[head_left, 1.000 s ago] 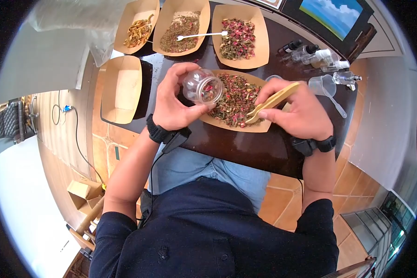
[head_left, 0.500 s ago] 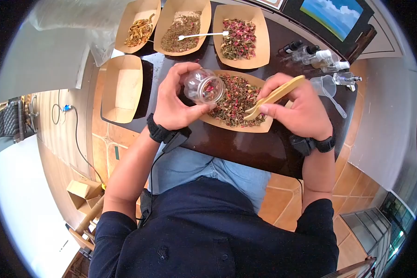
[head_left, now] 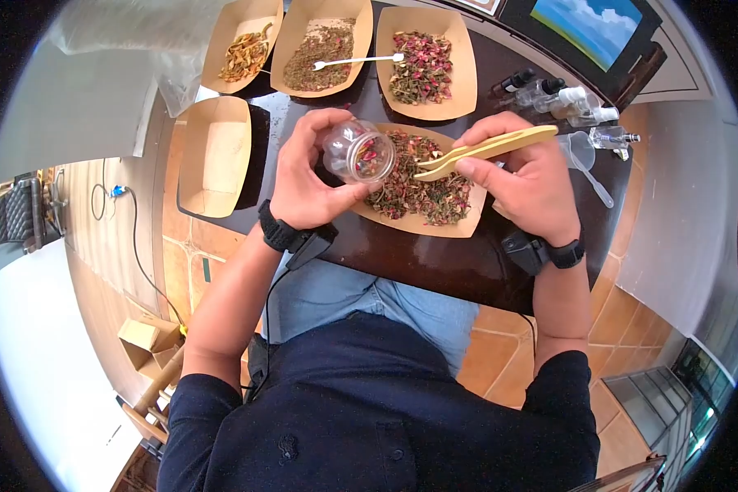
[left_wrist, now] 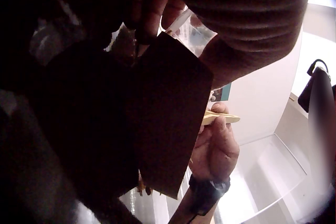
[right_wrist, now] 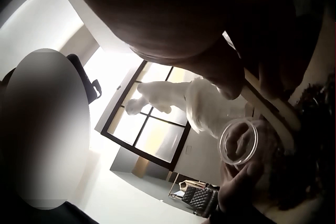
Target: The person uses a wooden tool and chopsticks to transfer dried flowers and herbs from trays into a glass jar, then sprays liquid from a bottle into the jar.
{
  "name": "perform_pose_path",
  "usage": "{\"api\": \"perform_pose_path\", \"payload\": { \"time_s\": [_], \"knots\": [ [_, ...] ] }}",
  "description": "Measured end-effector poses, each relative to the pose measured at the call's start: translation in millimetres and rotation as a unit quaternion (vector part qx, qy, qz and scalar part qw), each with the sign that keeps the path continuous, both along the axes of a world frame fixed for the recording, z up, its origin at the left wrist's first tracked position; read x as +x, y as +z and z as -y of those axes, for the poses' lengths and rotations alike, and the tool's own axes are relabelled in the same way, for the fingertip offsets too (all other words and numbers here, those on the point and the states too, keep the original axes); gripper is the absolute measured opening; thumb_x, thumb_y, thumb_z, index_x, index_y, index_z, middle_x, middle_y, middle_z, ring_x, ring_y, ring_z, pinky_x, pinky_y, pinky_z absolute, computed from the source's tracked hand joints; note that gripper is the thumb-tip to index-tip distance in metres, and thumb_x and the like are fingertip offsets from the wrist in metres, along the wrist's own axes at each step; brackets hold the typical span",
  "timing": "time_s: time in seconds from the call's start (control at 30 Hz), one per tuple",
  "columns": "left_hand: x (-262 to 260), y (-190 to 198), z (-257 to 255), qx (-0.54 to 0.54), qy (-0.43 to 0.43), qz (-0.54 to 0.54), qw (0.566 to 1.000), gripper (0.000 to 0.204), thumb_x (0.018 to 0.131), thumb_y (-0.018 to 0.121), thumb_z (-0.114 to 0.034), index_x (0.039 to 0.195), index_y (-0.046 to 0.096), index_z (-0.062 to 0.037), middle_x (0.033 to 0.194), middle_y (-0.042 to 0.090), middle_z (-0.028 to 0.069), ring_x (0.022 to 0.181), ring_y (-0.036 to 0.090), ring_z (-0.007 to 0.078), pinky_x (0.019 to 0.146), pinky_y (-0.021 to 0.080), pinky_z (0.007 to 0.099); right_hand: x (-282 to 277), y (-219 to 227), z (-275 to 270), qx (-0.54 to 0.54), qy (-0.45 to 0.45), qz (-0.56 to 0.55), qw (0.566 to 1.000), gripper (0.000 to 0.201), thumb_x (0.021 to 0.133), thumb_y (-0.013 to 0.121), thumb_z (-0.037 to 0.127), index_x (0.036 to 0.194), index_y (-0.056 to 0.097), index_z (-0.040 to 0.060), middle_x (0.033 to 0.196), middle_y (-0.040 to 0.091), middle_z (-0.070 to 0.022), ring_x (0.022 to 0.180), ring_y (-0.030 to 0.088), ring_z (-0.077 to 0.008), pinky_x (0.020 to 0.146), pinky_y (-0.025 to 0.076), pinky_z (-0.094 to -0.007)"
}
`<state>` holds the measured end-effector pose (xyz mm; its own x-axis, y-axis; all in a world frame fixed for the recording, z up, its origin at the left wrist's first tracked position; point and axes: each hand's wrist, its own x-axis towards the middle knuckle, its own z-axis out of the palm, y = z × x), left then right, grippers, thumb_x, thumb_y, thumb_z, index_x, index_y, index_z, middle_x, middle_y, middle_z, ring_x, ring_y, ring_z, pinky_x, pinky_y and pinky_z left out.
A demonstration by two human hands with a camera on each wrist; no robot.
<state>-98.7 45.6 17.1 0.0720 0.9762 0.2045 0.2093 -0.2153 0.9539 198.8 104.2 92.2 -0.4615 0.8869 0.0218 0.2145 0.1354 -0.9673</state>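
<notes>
My left hand (head_left: 303, 184) grips a clear round jar (head_left: 354, 148), tilted so its open mouth faces right; some red and green dried bits lie inside. In my right hand (head_left: 537, 193) I pinch wooden tongs (head_left: 500, 148), their tips pointing left, a short way from the jar mouth. Below both is a kraft paper tray (head_left: 473, 216) holding a dried flower and herb mix (head_left: 435, 201). The right wrist view shows the jar's round rim (right_wrist: 239, 141) near the tongs (right_wrist: 270, 113). A dark tray side fills much of the left wrist view.
Behind stand paper trays of yellowish dried pieces (head_left: 244, 57), brown herbs (head_left: 324, 61) with a white spoon (head_left: 357, 61), and rose buds (head_left: 422, 70). A bare tray (head_left: 213, 156) lies left. Several small bottles (head_left: 562, 100) and a plastic cup (head_left: 578, 152) stand right.
The tongs have swung from the tray's right side up and left, toward the jar mouth, now lying more level. My left hand and the jar have stayed nearly in place.
</notes>
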Motion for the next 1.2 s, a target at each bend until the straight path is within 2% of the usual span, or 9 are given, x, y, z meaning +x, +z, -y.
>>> {"api": "perform_pose_path", "payload": {
  "time_s": [0.03,0.1,0.23,0.3,0.57,0.67,0.83,0.93,1.2],
  "knots": [
    [0.2,-0.5,-0.1,-0.002,0.0,0.005,1.0,0.086,0.07,0.099,-0.006,0.142,0.053,0.0018,0.134,0.06,0.0123,0.123,0.069,0.0217,0.108,0.056,0.0353,4.7,2.7,-1.7,0.0,0.001,0.0,1.0,0.018,0.092,0.085,0.005,0.106,0.075,0.003,0.097,0.077,-0.0026,0.089,0.071,-0.009,0.079,0.056,-0.027],
    [-0.1,-1.1,0.0,-0.004,0.0,0.01,1.0,0.086,0.07,0.099,-0.006,0.142,0.053,0.0018,0.134,0.06,0.0123,0.123,0.068,0.0215,0.109,0.055,0.0353,11.9,10.2,-5.3,-0.051,0.012,0.053,0.997,0.023,0.095,0.08,-0.003,0.115,0.07,-0.0002,0.113,0.075,-0.007,0.102,0.072,-0.0125,0.089,0.06,-0.0296],
    [-1.1,-4.3,0.1,-0.008,-0.002,0.013,1.0,0.087,0.069,0.099,-0.006,0.143,0.053,0.0013,0.135,0.06,0.0121,0.125,0.068,0.022,0.11,0.055,0.0357,5.5,2.6,-4.4,-0.016,-0.004,0.012,1.0,0.023,0.095,0.08,-0.003,0.115,0.07,-0.0002,0.113,0.075,-0.0081,0.102,0.072,-0.0134,0.09,0.059,-0.0302],
    [-1.4,-6.5,-0.2,-0.008,-0.004,0.02,1.0,0.088,0.069,0.099,-0.007,0.143,0.053,0.0013,0.136,0.06,0.0122,0.125,0.067,0.0222,0.11,0.055,0.0359,-2.3,-3.2,-3.5,0.024,-0.014,-0.018,0.999,0.017,0.091,0.083,0.004,0.105,0.074,0.0022,0.096,0.077,-0.0038,0.09,0.073,-0.011,0.08,0.058,-0.0301],
    [-3.7,-0.9,0.4,-0.015,0.004,0.049,0.999,0.09,0.076,0.099,-0.018,0.147,0.047,0.0017,0.135,0.06,0.013,0.124,0.065,0.0202,0.109,0.054,0.0363,7.8,18.5,-5.4,0.023,0.089,0.118,0.989,0.017,0.09,0.082,0.008,0.103,0.073,0.0009,0.09,0.076,-0.0086,0.084,0.075,-0.0183,0.079,0.058,-0.0313],
    [-6.5,-2.3,1.5,-0.053,-0.001,0.116,0.992,0.09,0.079,0.097,-0.023,0.148,0.046,0.0015,0.135,0.06,0.0127,0.123,0.064,0.0192,0.107,0.054,0.0354,12.0,16.8,-6.7,0.025,0.064,0.111,0.991,0.017,0.089,0.083,0.007,0.103,0.074,0.0021,0.091,0.076,-0.0076,0.084,0.074,-0.017,0.079,0.057,-0.0315],
    [-9.4,-5.2,-0.1,-0.027,-0.001,0.074,0.997,0.089,0.079,0.096,-0.022,0.148,0.045,0.001,0.135,0.061,0.0122,0.123,0.063,0.0194,0.107,0.053,0.0349,9.4,9.9,-5.0,0.008,-0.013,0.002,1.0,0.017,0.091,0.083,0.001,0.106,0.077,0.0024,0.094,0.078,-0.0043,0.088,0.072,-0.0112,0.08,0.057,-0.0283],
    [-6.9,-1.5,0.1,-0.03,-0.001,0.069,0.997,0.088,0.08,0.096,-0.024,0.148,0.044,-0.0006,0.136,0.06,0.0124,0.125,0.063,0.0206,0.109,0.052,0.0369,4.5,7.1,-2.7,0.035,-0.047,0.002,0.998,0.017,0.092,0.081,-0.001,0.108,0.078,0.001,0.095,0.079,-0.0048,0.089,0.073,-0.0102,0.08,0.058,-0.0273],
    [-5.2,1.6,0.5,-0.043,0.0,0.073,0.996,0.09,0.08,0.096,-0.024,0.148,0.041,-0.003,0.137,0.06,0.0128,0.127,0.063,0.0222,0.111,0.052,0.0389,-6.0,-12.6,-2.5,0.094,-0.024,-0.011,0.995,0.019,0.09,0.082,-0.003,0.109,0.078,0.0002,0.098,0.08,-0.0081,0.089,0.076,-0.0142,0.079,0.06,-0.0297]
  ]
}}
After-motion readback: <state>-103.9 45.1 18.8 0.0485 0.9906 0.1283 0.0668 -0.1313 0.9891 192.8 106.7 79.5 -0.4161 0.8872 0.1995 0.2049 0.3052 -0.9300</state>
